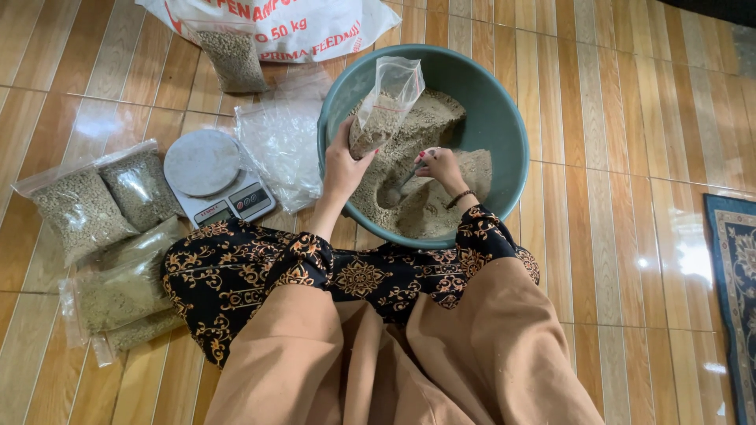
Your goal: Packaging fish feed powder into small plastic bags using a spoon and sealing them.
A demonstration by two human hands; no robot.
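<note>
Left hand (344,167): gripping a clear plastic bag (383,106) by its lower part, part-filled with pale granular feed, mouth gaping upward over the basin.

Right hand (441,164): closed round a scoop handle (402,186), digging into the feed (429,206) beside the bag.

Basin (504,118): teal, round, sitting on the wooden floor (622,157), holding the loose feed.

Step, judged: filling the bag. The next scoop is calling for a lift to the bag's mouth, held wide and steady.

Left of basin: empty bags (279,142), digital scale (216,177), filled packets (102,201), white sack (299,24).
</note>
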